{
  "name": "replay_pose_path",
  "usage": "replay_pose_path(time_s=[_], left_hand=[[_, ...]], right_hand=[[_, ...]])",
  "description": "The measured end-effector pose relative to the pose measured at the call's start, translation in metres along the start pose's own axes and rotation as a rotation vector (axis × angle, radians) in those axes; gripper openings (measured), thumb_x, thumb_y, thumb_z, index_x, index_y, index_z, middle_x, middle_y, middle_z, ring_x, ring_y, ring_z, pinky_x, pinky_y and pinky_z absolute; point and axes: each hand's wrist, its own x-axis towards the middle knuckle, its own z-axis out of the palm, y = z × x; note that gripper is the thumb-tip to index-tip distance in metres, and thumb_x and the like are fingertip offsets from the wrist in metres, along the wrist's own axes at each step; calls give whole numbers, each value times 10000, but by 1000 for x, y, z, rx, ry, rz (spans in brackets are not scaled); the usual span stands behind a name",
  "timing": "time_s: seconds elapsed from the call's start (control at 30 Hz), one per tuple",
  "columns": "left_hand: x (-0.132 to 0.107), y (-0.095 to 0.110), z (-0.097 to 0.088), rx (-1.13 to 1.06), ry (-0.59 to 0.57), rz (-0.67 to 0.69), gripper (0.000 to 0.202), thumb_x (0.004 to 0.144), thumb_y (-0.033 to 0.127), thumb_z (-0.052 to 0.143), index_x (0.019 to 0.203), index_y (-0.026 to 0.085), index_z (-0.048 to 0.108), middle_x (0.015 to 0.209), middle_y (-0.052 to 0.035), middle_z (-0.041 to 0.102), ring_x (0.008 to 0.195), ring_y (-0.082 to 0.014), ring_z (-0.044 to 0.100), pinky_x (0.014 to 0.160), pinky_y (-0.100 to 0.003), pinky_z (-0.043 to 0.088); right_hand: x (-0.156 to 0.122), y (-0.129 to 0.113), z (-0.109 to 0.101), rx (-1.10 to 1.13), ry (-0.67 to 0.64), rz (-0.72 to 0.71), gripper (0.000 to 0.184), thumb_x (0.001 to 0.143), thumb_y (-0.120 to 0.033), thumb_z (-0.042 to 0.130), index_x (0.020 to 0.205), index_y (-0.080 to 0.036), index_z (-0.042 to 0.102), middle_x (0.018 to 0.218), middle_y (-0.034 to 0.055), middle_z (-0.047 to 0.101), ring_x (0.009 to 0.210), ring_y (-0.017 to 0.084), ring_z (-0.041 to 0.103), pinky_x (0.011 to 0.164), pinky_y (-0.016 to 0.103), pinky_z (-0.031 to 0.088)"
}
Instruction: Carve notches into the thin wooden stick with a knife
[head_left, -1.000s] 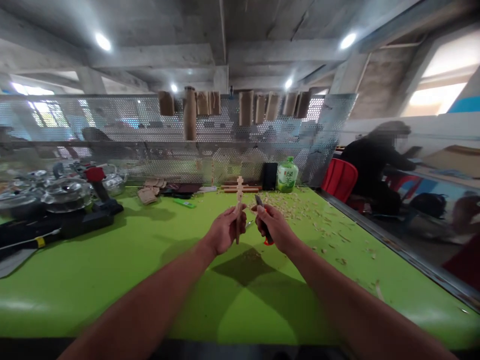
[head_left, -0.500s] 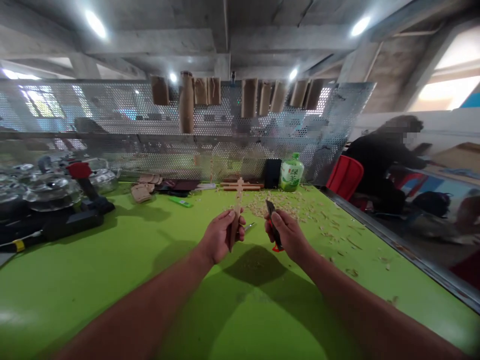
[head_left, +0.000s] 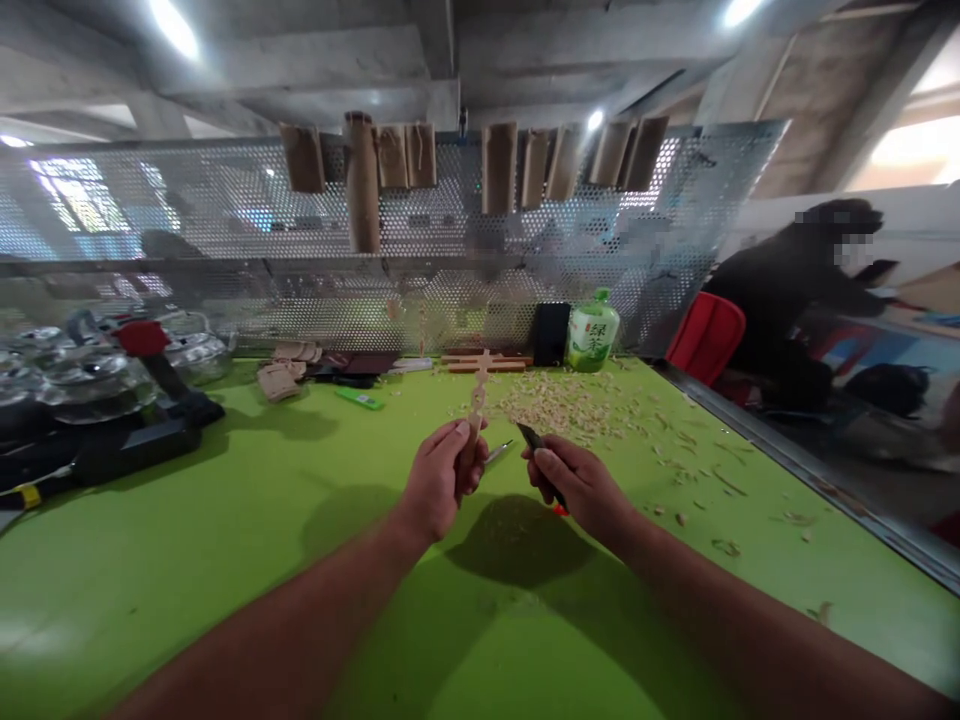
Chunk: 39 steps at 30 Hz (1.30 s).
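My left hand point(head_left: 442, 478) is closed round the lower end of a thin carved wooden stick point(head_left: 478, 396), which stands upright above the green table point(head_left: 225, 540). Just to its right, my right hand point(head_left: 574, 482) grips a small knife point(head_left: 534, 440) with a dark blade pointing up-left toward the stick and a red handle end showing under the palm. The two hands are a little apart. Wood shavings point(head_left: 555, 400) lie scattered behind and to the right of them.
A perforated metal screen point(head_left: 225, 250) with hanging brown pieces backs the table. A green bottle point(head_left: 592, 340), a dark box point(head_left: 551, 333) and wooden strips point(head_left: 487, 362) stand at the back. Metal lids and a black tool with a red knob point(head_left: 142, 370) fill the left. A person point(head_left: 795, 290) sits at the right.
The view has tilted down and moved closer. My right hand has drawn slightly right and lower, away from the stick. The left hand keeps holding the stick upright.
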Motion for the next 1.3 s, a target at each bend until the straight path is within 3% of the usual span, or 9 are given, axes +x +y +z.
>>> replay_pose_path(time_s=[0.6, 0.97, 1.3], left_hand=[[4, 0, -2, 128, 96, 129, 325, 869, 468, 543, 954, 168, 636, 642, 43, 511, 419, -40, 358, 373, -178, 243], [5, -1, -2, 111, 111, 143, 336, 851, 484, 583, 935, 162, 633, 628, 55, 491, 407, -25, 337, 360, -160, 231], [5, 0, -1, 110, 145, 126, 276, 806, 403, 637, 934, 158, 638, 609, 65, 490, 402, -19, 331, 366, -156, 224]], right_hand=[[5, 0, -2, 37, 78, 41, 402, 851, -585, 535, 772, -190, 531, 620, -32, 511, 454, 86, 472, 423, 235, 361], [4, -2, -2, -2, 54, 49, 366, 850, -539, 549, 734, -195, 505, 607, -37, 489, 468, 84, 461, 438, 231, 355], [3, 3, -3, -50, 34, 56, 335, 873, -511, 541, 765, -196, 504, 622, -34, 502, 492, 93, 470, 460, 235, 372]])
